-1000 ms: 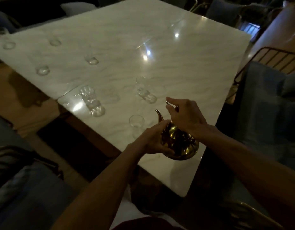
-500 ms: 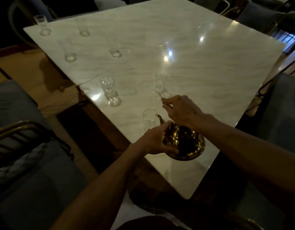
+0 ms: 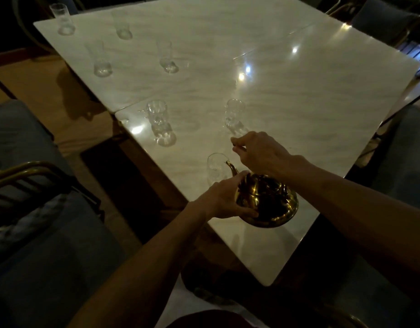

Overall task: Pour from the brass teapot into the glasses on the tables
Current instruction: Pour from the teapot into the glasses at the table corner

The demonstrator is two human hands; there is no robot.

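A round brass teapot [image 3: 268, 202] is held tilted above the near corner of the white marble table [image 3: 298, 102]. Its spout tip rests over the rim of the nearest clear glass [image 3: 215, 165]. My left hand [image 3: 224, 197] cups the pot's left side, thumb underneath. My right hand [image 3: 261, 153] grips the thin handle above the pot. Two more glasses stand on this table: one at the left edge [image 3: 160, 123] and one just beyond my right hand [image 3: 233, 116]. Several glasses, such as one [image 3: 167, 59], stand on the adjoining table.
Two marble tables meet along a seam [image 3: 275, 39]. Cushioned chairs with brass frames stand at the left [image 3: 27, 185] and at the right [image 3: 403, 150]. A wooden floor [image 3: 38, 86] shows left of the tables. The room is dim.
The teapot's spout has come closer to the nearest glass and now sits over its rim. The camera view has shifted, bringing the far glasses into sight. Both hands keep their hold.
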